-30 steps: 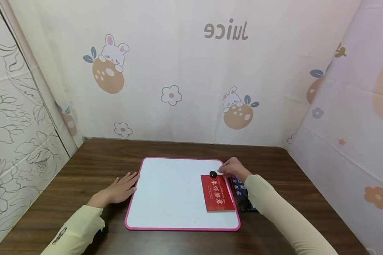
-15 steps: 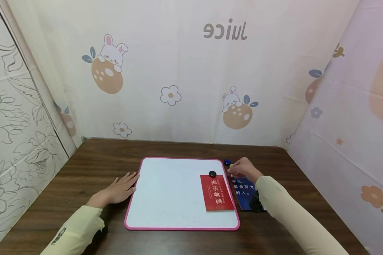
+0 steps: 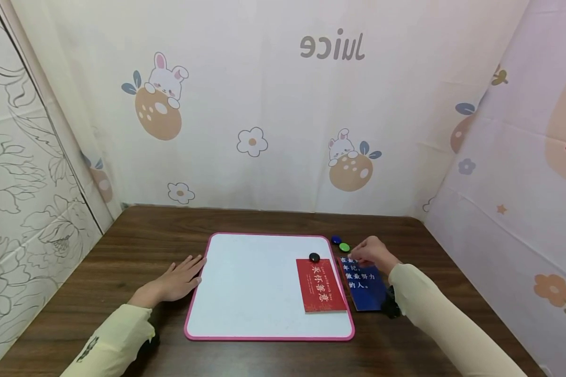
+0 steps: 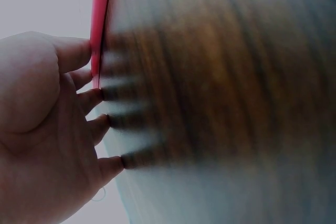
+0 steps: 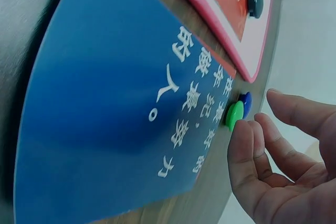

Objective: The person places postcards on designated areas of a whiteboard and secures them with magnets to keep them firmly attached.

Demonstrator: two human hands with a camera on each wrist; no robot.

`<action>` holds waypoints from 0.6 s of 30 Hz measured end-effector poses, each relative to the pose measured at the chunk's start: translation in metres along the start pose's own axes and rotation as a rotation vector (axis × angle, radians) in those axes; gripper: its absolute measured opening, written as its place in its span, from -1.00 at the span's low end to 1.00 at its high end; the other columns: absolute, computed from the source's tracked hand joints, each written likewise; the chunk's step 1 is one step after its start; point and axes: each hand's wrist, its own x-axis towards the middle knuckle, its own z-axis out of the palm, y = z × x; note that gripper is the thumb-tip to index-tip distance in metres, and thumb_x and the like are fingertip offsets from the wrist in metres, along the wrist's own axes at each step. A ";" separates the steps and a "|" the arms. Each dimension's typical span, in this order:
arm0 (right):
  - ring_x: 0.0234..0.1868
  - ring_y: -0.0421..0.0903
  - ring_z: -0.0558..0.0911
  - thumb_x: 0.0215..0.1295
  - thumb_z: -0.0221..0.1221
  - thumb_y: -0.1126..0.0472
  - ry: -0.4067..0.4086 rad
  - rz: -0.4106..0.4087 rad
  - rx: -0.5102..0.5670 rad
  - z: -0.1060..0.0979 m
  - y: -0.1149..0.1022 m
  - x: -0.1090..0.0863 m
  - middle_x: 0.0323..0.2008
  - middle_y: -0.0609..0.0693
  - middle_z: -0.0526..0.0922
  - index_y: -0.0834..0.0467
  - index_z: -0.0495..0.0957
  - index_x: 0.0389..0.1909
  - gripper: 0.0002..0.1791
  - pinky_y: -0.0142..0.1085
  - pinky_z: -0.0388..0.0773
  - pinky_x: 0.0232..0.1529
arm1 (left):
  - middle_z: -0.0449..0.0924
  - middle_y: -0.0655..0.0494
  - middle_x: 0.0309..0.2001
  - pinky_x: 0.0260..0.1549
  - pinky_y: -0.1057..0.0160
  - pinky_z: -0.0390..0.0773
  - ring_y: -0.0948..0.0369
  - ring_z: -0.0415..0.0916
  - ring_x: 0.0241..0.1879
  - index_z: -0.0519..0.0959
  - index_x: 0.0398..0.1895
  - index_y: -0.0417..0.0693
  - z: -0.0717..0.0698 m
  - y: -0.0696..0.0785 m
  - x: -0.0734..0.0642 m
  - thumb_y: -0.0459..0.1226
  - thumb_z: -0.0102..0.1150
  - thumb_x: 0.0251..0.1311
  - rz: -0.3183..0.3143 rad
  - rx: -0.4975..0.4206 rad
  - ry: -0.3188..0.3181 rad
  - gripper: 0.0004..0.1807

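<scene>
A white board with a pink frame [image 3: 245,288] lies on the table. My left hand [image 3: 178,280] rests at its left edge, fingers spread; in the left wrist view the fingertips [image 4: 107,121] touch the frame's side and the table. On the board's right part is a red card [image 3: 322,288] with a black round magnet [image 3: 314,257] at its top edge. Over the top of a blue card [image 3: 365,293] with white writing, my right hand [image 3: 373,253] hovers. The right wrist view shows its thumb [image 5: 294,109] apart from the loosely bent fingers, with nothing between them.
Beyond the blue card, a green magnet [image 3: 344,247] and a blue magnet [image 3: 336,240] lie on the brown wooden table [image 3: 170,225]. A patterned curtain [image 3: 283,104] hangs behind the table, with more at both sides.
My right hand has moved right, from beside the black magnet to above the blue card. More of that card and the blue and green magnets have come into view. The left hand stays put.
</scene>
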 end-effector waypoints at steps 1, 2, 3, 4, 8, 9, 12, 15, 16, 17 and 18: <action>-0.35 0.02 0.59 0.24 0.22 0.33 -0.001 0.003 -0.003 -0.001 0.001 -0.001 -0.27 0.26 0.64 0.48 0.59 -0.17 -0.74 -0.16 0.62 -0.22 | -0.01 -0.35 0.42 0.20 -0.41 -0.23 -0.29 -0.19 0.40 0.09 0.44 -0.29 0.000 0.000 0.000 -0.18 -0.13 0.44 -0.001 -0.001 0.000 -0.40; -0.35 0.03 0.59 0.24 0.22 0.33 -0.002 0.004 -0.004 -0.002 0.002 -0.001 -0.27 0.27 0.63 0.48 0.59 -0.17 -0.74 -0.16 0.62 -0.21 | -0.01 -0.35 0.42 0.20 -0.41 -0.23 -0.29 -0.19 0.40 0.09 0.44 -0.29 0.000 0.000 0.000 -0.18 -0.13 0.44 -0.002 0.000 0.001 -0.40; -0.35 0.03 0.59 0.24 0.21 0.33 -0.001 0.006 -0.003 -0.004 0.003 -0.002 -0.27 0.28 0.63 0.48 0.59 -0.17 -0.75 -0.15 0.62 -0.20 | -0.01 -0.35 0.42 0.20 -0.41 -0.23 -0.29 -0.19 0.40 0.09 0.44 -0.29 0.000 0.000 0.000 -0.18 -0.13 0.44 -0.002 0.001 0.002 -0.40; -0.35 0.03 0.58 0.25 0.21 0.33 -0.001 0.009 -0.003 -0.005 0.004 -0.002 -0.27 0.28 0.63 0.48 0.59 -0.18 -0.75 -0.15 0.61 -0.19 | -0.01 -0.35 0.42 0.20 -0.41 -0.23 -0.29 -0.19 0.40 0.09 0.44 -0.29 0.001 0.000 0.000 -0.18 -0.13 0.44 -0.002 0.001 0.003 -0.40; -0.38 0.01 0.56 0.24 0.21 0.33 0.002 0.025 -0.023 -0.009 0.009 -0.004 -0.27 0.26 0.62 0.48 0.59 -0.19 -0.75 -0.16 0.62 -0.20 | -0.01 -0.34 0.42 0.20 -0.41 -0.23 -0.29 -0.18 0.40 0.09 0.44 -0.28 0.001 0.000 0.001 -0.18 -0.12 0.44 0.000 0.002 0.007 -0.40; -0.38 0.01 0.56 0.23 0.21 0.33 0.001 0.028 -0.029 -0.010 0.010 -0.005 -0.28 0.25 0.63 0.48 0.59 -0.20 -0.75 -0.17 0.62 -0.20 | -0.01 -0.34 0.42 0.20 -0.41 -0.23 -0.29 -0.18 0.40 0.09 0.44 -0.28 0.001 0.000 0.001 -0.18 -0.12 0.44 0.001 0.003 0.007 -0.40; -0.39 -0.01 0.56 0.21 0.24 0.33 -0.004 0.030 -0.044 -0.014 0.016 -0.007 -0.30 0.22 0.63 0.47 0.59 -0.21 -0.76 -0.19 0.63 -0.24 | -0.02 -0.35 0.42 0.20 -0.40 -0.23 -0.29 -0.19 0.40 0.09 0.44 -0.28 0.001 -0.001 0.001 -0.18 -0.13 0.44 0.003 0.007 0.005 -0.40; -0.40 -0.03 0.55 0.20 0.23 0.34 -0.007 0.030 -0.045 -0.017 0.023 -0.009 -0.33 0.19 0.63 0.46 0.59 -0.22 -0.77 -0.21 0.63 -0.28 | -0.02 -0.35 0.42 0.20 -0.40 -0.24 -0.29 -0.19 0.40 0.09 0.44 -0.28 0.001 -0.001 0.002 -0.18 -0.13 0.44 0.003 0.009 0.004 -0.40; -0.41 -0.03 0.55 0.20 0.23 0.35 -0.007 0.032 -0.044 -0.018 0.025 -0.010 -0.33 0.19 0.63 0.46 0.58 -0.22 -0.78 -0.21 0.63 -0.29 | -0.02 -0.35 0.42 0.20 -0.40 -0.23 -0.29 -0.19 0.40 0.09 0.44 -0.28 0.001 -0.002 0.001 -0.18 -0.13 0.44 0.004 0.010 0.004 -0.40; -0.42 -0.04 0.55 0.21 0.22 0.35 -0.007 0.033 -0.044 -0.018 0.027 -0.011 -0.34 0.19 0.63 0.47 0.58 -0.22 -0.78 -0.22 0.63 -0.30 | -0.02 -0.36 0.42 0.20 -0.41 -0.23 -0.30 -0.18 0.39 0.09 0.44 -0.29 0.002 -0.002 0.001 -0.18 -0.13 0.44 0.005 0.012 0.005 -0.40; -0.43 -0.04 0.55 0.21 0.22 0.35 -0.006 0.037 -0.044 -0.019 0.028 -0.012 -0.34 0.18 0.63 0.47 0.58 -0.22 -0.78 -0.22 0.63 -0.30 | -0.02 -0.35 0.42 0.20 -0.40 -0.23 -0.29 -0.19 0.40 0.09 0.44 -0.29 0.002 -0.003 0.001 -0.19 -0.13 0.44 0.003 0.013 0.003 -0.40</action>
